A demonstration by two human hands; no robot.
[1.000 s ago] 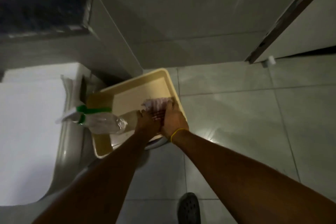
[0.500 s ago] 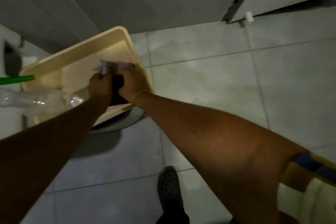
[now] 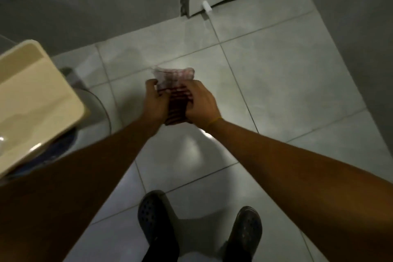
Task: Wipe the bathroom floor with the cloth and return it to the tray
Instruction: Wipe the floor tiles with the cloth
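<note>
Both hands share the grip on the cloth (image 3: 174, 91): left hand (image 3: 154, 102) closed on its left edge, right hand (image 3: 200, 103) closed on its right edge. The striped reddish-and-pale cloth is bunched between them and held in the air over the floor (image 3: 276, 83), not touching the tiles. A thin yellow band (image 3: 213, 122) sits on the right wrist.

Step in hand, as I judge it: cloth is out of the tray (image 3: 42, 95) and carried toward open floor; wiping not yet started. The beige tray sits well apart at the left edge, raised on something dark underneath that I cannot identify.

Next move likely calls for bending down, spreading or flattening the cloth on the pale tiles and pressing it there, clear of the two dark clogs, left (image 3: 156, 221) and right (image 3: 246, 229).

No brand, label or readable writing visible; frame is dim and slightly blurred.
</note>
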